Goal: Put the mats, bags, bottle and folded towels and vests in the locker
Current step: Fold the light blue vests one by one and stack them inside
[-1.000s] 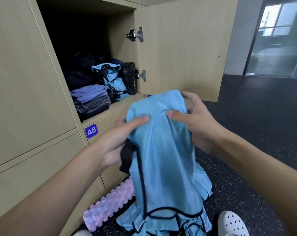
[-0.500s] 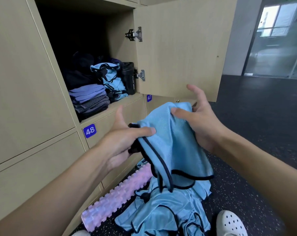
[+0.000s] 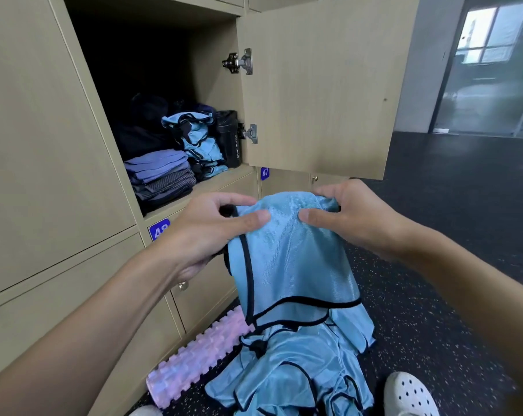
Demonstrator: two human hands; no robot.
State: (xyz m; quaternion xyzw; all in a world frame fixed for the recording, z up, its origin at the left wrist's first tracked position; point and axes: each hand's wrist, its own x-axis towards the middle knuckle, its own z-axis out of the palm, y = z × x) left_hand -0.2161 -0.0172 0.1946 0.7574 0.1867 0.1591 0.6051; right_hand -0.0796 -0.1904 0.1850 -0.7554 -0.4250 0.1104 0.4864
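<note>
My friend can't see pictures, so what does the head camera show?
The left hand and right hand pinch the top of a light blue vest before an open locker holding folded towels, folded vests and a black bottle. More blue vests lie heaped on the floor beside a pink foam roller.

number label (image 3: 159, 230): half behind left hand (image 3: 206, 232) | shoe (image 3: 410, 394): cut by bottom edge | locker (image 3: 152, 85): rear too dark

Soft daylight from window (image 3: 491, 31) at right; locker (image 3: 140, 70) interior dark; wide-angle bending at edges; slight softness.
</note>
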